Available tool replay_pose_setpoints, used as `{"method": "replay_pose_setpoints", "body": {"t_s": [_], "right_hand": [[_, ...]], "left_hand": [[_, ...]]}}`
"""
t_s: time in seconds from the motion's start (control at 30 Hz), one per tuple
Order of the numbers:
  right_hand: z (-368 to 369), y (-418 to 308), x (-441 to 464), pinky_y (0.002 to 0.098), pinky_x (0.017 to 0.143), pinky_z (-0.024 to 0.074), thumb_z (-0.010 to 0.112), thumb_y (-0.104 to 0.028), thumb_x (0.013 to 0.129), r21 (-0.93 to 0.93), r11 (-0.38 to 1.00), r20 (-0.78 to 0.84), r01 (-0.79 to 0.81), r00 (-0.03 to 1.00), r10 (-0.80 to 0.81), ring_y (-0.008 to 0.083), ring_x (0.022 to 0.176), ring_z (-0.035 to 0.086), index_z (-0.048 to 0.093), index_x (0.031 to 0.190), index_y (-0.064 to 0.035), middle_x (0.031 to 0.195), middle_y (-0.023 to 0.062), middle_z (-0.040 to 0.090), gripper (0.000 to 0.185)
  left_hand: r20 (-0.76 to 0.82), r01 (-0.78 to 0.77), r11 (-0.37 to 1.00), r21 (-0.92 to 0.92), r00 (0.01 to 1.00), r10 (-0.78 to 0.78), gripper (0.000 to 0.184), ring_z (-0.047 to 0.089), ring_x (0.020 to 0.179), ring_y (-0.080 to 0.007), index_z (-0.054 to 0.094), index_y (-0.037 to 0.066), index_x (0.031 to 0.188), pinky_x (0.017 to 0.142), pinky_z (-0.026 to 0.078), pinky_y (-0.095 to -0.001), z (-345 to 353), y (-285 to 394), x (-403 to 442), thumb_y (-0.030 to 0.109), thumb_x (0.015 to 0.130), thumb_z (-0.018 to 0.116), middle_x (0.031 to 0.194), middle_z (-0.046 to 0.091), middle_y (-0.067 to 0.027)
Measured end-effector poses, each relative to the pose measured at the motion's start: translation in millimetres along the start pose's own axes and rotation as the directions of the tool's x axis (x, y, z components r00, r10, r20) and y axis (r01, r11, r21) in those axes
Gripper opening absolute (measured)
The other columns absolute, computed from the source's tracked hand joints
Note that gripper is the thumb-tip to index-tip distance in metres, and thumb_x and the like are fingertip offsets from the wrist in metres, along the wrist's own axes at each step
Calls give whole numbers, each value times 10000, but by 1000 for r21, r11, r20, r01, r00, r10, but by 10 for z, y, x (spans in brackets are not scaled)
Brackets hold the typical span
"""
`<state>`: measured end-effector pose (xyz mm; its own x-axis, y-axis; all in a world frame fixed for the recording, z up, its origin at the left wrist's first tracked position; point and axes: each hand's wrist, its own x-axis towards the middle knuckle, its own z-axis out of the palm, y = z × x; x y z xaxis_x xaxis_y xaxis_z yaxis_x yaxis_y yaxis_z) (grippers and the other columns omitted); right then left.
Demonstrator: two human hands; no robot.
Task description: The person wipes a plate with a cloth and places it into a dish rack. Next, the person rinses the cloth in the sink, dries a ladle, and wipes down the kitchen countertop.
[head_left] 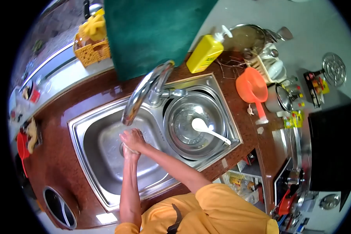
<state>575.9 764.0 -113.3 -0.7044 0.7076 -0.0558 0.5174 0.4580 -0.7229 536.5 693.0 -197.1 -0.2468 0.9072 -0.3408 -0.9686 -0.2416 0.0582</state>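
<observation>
My two hands are together over the left basin of the steel sink (101, 136), below the spout of the chrome faucet (144, 89). My right hand (133, 139) lies over my left hand (130, 151) and is wrapped round it. Most of my left hand's fingers are hidden under the right one. No tool shows in either hand. I cannot make out running water or suds. In the right basin sits a round metal bowl (171, 134), with a white ladle (201, 125) lying in it.
A yellow pump bottle (205, 54) stands behind the sink. To the right are an orange dipper (250, 87), a metal pot (275, 97) and a utensil rack (263, 68). A yellow basket (91, 54) sits back left; a dark round-topped container (60, 206) stands front left.
</observation>
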Motion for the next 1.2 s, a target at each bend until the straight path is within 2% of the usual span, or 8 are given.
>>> {"method": "replay_pose_setpoints", "body": {"t_s": [0.07, 0.23, 0.33, 0.4, 0.67, 0.93, 1.1, 1.2], "right_hand": [[-28, 50, 88, 482, 726, 445, 575, -309, 803, 39, 990, -9, -134, 991, 135, 382, 790, 588, 595, 766, -18, 781, 200, 608, 294], [-212, 113, 136, 470, 746, 458, 556, -304, 814, 229, 956, 100, -183, 981, 164, 383, 852, 576, 609, 869, -21, 869, 188, 608, 293], [-195, 187, -3, 460, 779, 440, 548, -288, 821, 128, 934, 76, 333, 936, -344, 363, 932, 546, 600, 882, -44, 935, 171, 584, 257], [-227, 204, -141, 469, 827, 382, 532, -217, 827, 67, 925, 228, 375, 896, -380, 368, 956, 503, 545, 960, -63, 976, 170, 507, 204], [-666, -98, -545, 473, 901, 335, 526, -93, 831, 216, 896, 479, 388, 757, -444, 355, 959, 479, 509, 1009, -42, 949, 172, 479, 186], [-191, 440, 3, 446, 812, 417, 499, -263, 850, 267, 957, 257, 115, 948, -185, 366, 929, 528, 583, 933, -52, 920, 177, 517, 242], [-360, 355, -107, 431, 753, 423, 522, -225, 848, 324, 943, -92, 79, 994, -51, 347, 869, 530, 573, 900, -53, 890, 162, 513, 187], [-650, 485, -150, 403, 737, 418, 587, -111, 801, 395, 918, -394, 44, 910, 126, 320, 834, 520, 555, 930, -48, 882, 150, 504, 147]], "left_hand": [[-337, 11, 997, 73, 941, 15, 420, 452, 1172, -275, 504, 84, 1157, 983, 375, -442, 193, 19, -46, 408, 907, 410, 1215, 513, -113], [-416, 154, 984, 93, 904, -103, 614, 425, 1205, -324, 436, 66, 1251, 1002, 343, -506, 264, 93, -286, 545, 868, 435, 1255, 487, -148], [-318, 258, 966, -36, 913, -256, 765, 433, 1176, -408, 379, 70, 1292, 1012, 314, -545, 259, 91, -271, 663, 810, 419, 1257, 465, -214], [-107, 207, 976, -70, 971, -214, 794, 428, 1170, -429, 368, 49, 1288, 1011, 316, -546, 263, 93, -177, 676, 803, 412, 1252, 462, -233], [-378, 328, 909, 256, 900, -218, 566, 568, 939, -287, 544, 6, 1051, 835, 446, -498, -829, 347, 191, 514, 805, 583, 996, 603, -151], [-288, 503, 836, 219, 852, -437, 826, 596, 764, -291, 567, 127, 1067, 730, 462, -518, 398, 213, -335, 787, 571, 526, 872, 617, -113], [-268, 528, 747, 404, 849, -454, 324, 616, 813, -280, 570, 32, 1014, 659, 536, -407, 666, 284, -397, 153, 730, 667, 899, 619, -133], [-176, 482, 740, 469, 872, -457, 328, 613, 856, -288, 575, 25, 1002, 698, 534, -422, 930, 214, -379, 174, 728, 677, 943, 619, -147]]}}
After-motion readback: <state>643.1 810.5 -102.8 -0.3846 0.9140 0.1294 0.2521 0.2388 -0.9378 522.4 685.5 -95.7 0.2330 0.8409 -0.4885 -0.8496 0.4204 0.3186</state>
